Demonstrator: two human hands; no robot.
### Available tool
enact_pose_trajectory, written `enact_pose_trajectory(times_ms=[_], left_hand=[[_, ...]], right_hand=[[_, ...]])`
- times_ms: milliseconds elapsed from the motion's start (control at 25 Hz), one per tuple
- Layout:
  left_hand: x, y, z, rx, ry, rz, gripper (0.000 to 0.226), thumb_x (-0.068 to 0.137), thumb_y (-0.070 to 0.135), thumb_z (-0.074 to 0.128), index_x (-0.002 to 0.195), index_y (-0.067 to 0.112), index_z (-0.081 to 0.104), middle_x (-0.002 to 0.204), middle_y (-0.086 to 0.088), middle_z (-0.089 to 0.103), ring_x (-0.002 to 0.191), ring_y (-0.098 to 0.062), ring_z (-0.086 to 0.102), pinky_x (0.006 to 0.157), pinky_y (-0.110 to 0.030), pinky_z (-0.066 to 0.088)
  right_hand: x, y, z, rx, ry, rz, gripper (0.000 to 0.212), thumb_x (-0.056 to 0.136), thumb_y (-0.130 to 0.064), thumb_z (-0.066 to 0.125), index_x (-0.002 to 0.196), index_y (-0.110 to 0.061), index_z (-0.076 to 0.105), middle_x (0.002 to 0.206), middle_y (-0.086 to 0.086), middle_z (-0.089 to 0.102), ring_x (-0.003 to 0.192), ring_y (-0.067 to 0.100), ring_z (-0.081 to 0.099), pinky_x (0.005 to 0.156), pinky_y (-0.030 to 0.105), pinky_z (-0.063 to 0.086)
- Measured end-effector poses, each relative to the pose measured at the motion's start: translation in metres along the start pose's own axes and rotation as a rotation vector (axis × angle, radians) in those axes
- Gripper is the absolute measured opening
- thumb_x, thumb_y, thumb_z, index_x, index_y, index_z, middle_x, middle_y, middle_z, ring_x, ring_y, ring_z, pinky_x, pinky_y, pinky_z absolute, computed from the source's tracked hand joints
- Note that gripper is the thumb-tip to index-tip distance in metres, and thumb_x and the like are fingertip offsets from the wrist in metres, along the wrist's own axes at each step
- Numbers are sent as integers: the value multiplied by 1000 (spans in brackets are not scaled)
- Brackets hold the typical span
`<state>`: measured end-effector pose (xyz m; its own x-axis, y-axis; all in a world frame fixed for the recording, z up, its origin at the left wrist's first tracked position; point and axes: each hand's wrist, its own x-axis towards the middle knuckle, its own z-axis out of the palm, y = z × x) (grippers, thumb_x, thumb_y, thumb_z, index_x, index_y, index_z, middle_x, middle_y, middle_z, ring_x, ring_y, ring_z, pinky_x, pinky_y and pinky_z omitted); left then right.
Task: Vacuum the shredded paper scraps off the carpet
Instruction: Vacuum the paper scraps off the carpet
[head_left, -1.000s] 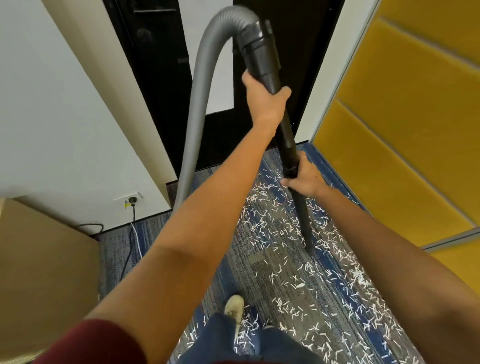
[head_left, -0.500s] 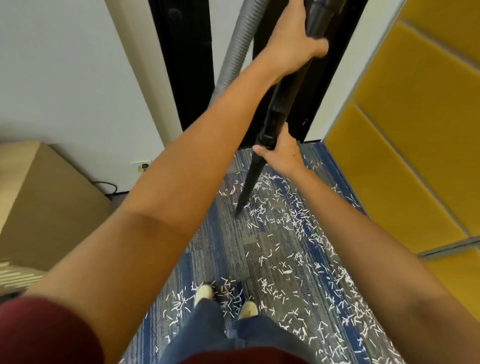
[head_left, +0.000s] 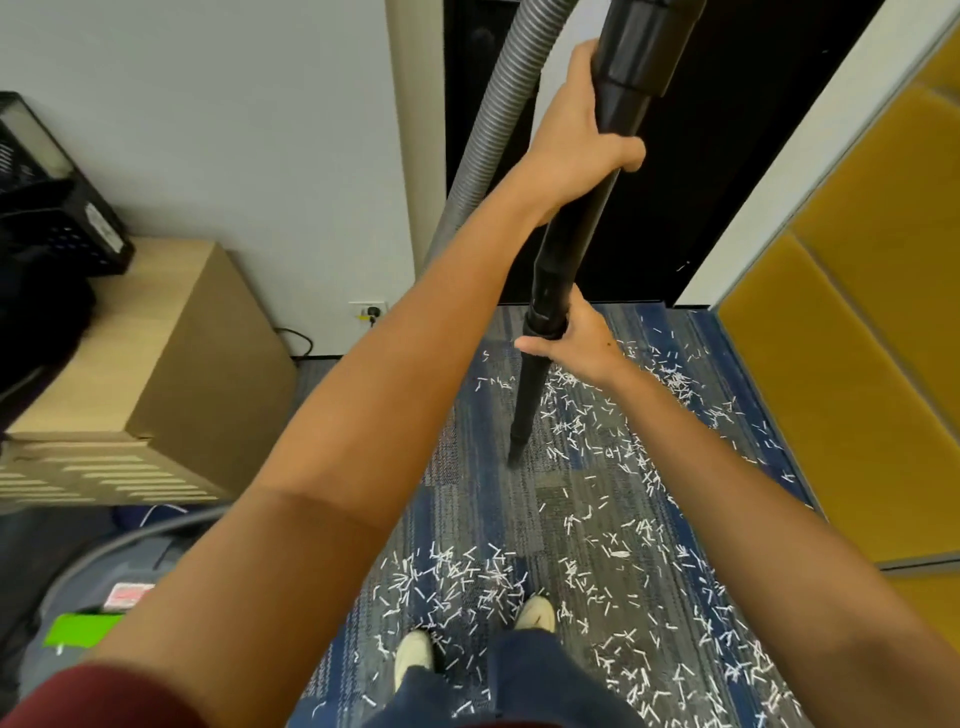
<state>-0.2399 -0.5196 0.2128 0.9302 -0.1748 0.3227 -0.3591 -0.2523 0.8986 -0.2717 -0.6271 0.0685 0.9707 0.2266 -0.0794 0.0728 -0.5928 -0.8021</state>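
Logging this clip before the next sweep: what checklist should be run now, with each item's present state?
1. Left hand grips the black plastic vacuum wand high up: ok.
2. Right hand grips the wand lower, above its tapered nozzle tip: ok.
3. Nozzle tip down at the blue-grey striped carpet: ok; contact cannot tell.
4. White shredded paper scraps lie beside the tip, to its right: ok.
5. Grey ribbed hose unkinked where visible: ok.
6. Pale shoes apart from the tip: ok.
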Motion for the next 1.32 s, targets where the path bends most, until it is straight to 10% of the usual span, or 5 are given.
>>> enact_pose_trajectory(times_ms=[440,680,1000,1160,1320], left_hand=[[-76,38,-43,-257,-90,-76,82,60,-22,52,137,0,37,96,-15,57,68,-24,58,54,-24,50],[-91,33,-44,-5,-22,-77,73,67,-6,64,133,11,37,102,1,50,83,-8,53,65,-11,49],[-142,-33,-12,211,461,-235,46,72,6,72,116,7,56,100,-5,60,85,-12,52,59,-6,40],[-157,-37,-28,95,500,-246,46,65,-1,72,109,8,61,79,6,54,75,-14,52,62,-17,43],[-163,-17,-51,41,460,-158,41,53,5,70,90,18,58,71,12,56,67,-8,52,59,-17,44]], right_hand=[[-55,-40,60,94,-156,-61,49,72,-2,79,104,-26,50,104,-5,60,104,15,55,94,34,46],[-66,-34,75,89,-236,-98,71,78,-8,76,137,-11,37,119,-1,55,111,12,51,92,22,42],[-61,-24,66,121,-281,36,68,78,9,66,134,-8,32,129,9,47,120,22,49,89,30,47],[-55,-18,47,189,12,141,66,85,10,57,141,-9,29,138,12,41,126,26,44,78,19,45],[-28,-39,35,334,161,144,88,83,-5,70,150,-13,12,151,12,28,136,28,33,107,33,36]])
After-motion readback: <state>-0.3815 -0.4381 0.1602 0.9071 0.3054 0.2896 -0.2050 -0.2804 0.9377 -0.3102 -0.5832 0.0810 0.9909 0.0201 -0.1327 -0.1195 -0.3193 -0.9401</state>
